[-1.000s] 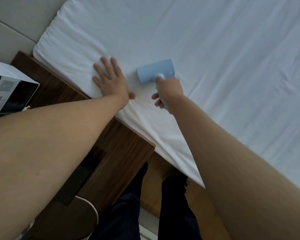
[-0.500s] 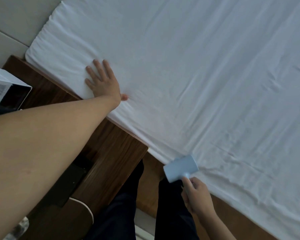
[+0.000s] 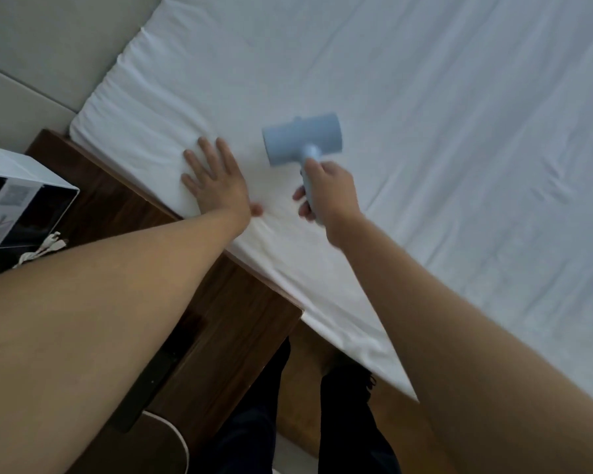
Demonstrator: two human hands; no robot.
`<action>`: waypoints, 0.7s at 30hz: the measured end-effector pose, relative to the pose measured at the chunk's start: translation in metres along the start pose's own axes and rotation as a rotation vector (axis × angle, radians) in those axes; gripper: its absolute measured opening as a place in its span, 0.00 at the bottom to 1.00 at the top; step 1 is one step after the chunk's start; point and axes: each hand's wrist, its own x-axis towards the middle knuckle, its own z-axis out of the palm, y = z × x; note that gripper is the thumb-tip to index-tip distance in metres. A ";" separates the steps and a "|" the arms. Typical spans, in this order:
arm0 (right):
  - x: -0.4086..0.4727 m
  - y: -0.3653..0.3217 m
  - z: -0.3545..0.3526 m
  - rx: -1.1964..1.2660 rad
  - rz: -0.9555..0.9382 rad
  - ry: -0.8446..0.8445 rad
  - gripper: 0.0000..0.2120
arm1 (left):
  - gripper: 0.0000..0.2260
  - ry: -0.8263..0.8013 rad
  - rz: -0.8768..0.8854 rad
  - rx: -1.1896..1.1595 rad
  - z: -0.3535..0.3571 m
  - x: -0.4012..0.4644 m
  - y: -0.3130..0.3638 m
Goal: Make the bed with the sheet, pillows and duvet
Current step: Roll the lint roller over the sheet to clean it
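A white sheet covers the mattress and fills the upper right of the view, with fine creases across it. My left hand lies flat on the sheet near the mattress corner, fingers straight and spread. To its right, my right hand grips the handle of a light blue roller tool, whose wide head is on or just above the sheet. No pillows or duvet are in view.
A dark wooden bedside table stands against the bed's edge below my left arm. A white and black box sits on it at the far left. A beige padded headboard fills the top left. My dark trouser legs stand on the wood floor.
My right hand has brought the blue roller from the near edge of the bed back up onto the sheet beside my left hand. The left hand stays pressed on the sheet.
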 end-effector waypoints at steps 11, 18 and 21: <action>0.079 -0.068 0.015 -0.234 0.175 0.006 0.17 | 0.63 -0.047 0.008 0.028 0.003 0.008 -0.002; 0.019 0.004 -0.023 -0.350 0.247 0.076 0.15 | 0.62 -0.086 0.031 -0.004 -0.002 0.005 -0.002; -0.014 0.029 -0.044 -0.359 0.255 0.066 0.15 | 0.62 -0.084 0.019 0.011 -0.004 0.003 -0.001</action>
